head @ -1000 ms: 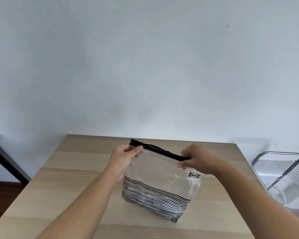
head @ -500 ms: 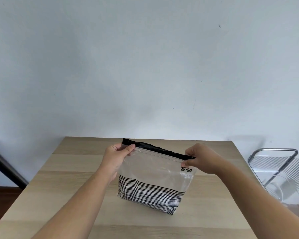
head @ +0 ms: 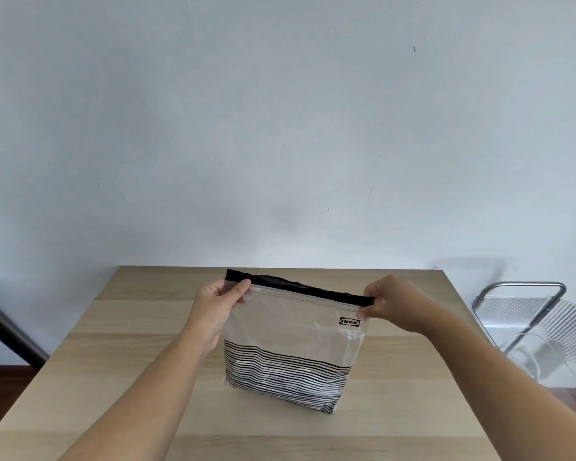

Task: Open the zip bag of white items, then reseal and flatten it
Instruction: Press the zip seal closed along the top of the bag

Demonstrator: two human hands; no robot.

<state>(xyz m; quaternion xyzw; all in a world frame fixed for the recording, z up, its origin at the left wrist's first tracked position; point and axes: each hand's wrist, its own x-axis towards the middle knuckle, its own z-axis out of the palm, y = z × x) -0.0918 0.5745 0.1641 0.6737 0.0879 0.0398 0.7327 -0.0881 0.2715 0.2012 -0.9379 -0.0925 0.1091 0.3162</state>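
A clear zip bag (head: pixel 290 331) with a black top band and black stripes across its lower half stands upright on the wooden table (head: pixel 120 371). White items show faintly behind the stripes at the bottom. My left hand (head: pixel 217 304) pinches the bag's top left corner, thumb on the near side. My right hand (head: pixel 391 302) pinches the top right corner just above the small black logo. The zip strip runs stretched between both hands; I cannot tell whether it is sealed.
A white wall rises right behind the table's far edge. A clear plastic chair with a metal frame (head: pixel 526 324) stands to the right of the table. A dark slanted bar (head: pixel 4 331) is at the left, off the table.
Both hands have kept their pinch on the bag's top corners. My right hand has slid a little outward to the corner, and the top edge now looks tauter.
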